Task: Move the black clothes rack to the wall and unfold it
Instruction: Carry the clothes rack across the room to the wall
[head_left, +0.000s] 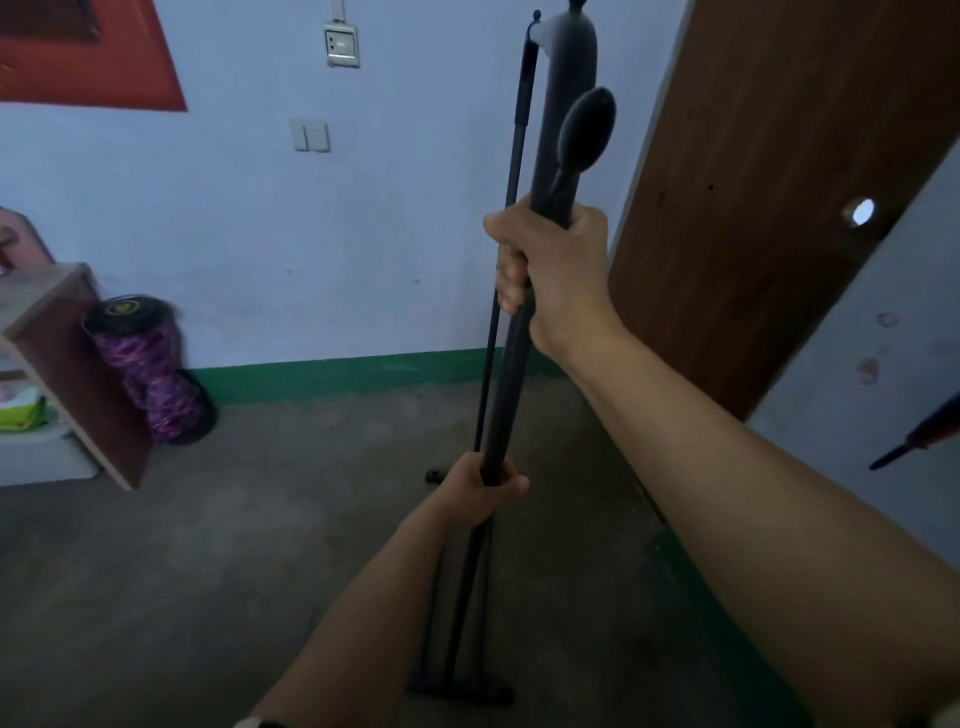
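My right hand (556, 270) clenched high on the folded black clothes rack (511, 364), my left hand (480, 488) gripping its poles lower down, rack upright (feet on the floor (260, 545)), near the blue wall (405, 234)

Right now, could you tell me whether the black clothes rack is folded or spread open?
Mostly folded: the black clothes rack stands upright, its poles bunched together in both hands, one thin rod slightly apart.

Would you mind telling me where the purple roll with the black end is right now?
In the head view, the purple roll is on the floor at the left, against the blue wall, beside the wooden shelf unit.
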